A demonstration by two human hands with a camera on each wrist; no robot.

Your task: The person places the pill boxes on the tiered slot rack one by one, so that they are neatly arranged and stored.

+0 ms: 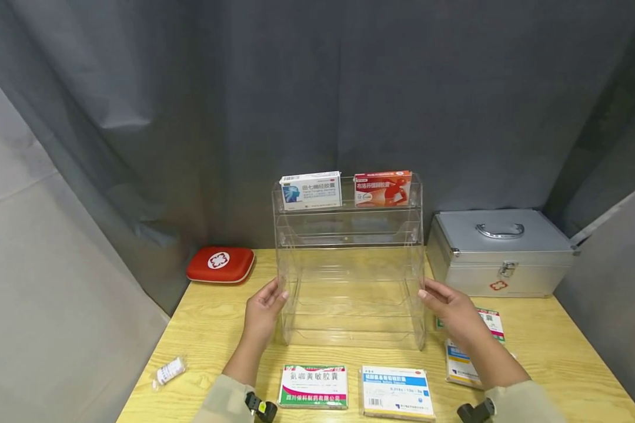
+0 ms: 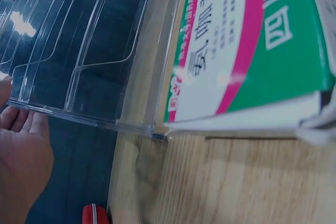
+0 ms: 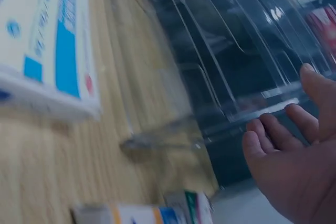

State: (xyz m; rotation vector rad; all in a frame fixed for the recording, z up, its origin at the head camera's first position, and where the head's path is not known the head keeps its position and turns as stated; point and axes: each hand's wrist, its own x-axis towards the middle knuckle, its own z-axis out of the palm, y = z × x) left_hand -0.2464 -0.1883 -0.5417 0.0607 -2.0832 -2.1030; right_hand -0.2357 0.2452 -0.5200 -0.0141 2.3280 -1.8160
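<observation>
A clear plastic tiered display rack (image 1: 349,338) stands upright on the table in the head view. Its top tier holds a white-and-blue medicine box (image 1: 311,191) and a red medicine box (image 1: 383,189). At the rack's left side is my left hand (image 1: 261,311), fingers fairly straight, thumb toward the front edge. My right hand (image 1: 455,311) mirrors it at the right side; the right wrist view shows its fingers (image 3: 278,132) loosely bent and the thumb spread away. In front of the rack lie a green-and-white medicine box (image 1: 313,386) and a blue-and-white medicine box (image 1: 397,392).
Behind my right forearm lie another green-and-white box (image 1: 492,323) and another blue-and-white box (image 1: 460,364), partly hidden. A silver first-aid case (image 1: 503,258) stands back right, a red zip case (image 1: 221,264) back left. A small wrapped white bottle (image 1: 170,371) lies front left.
</observation>
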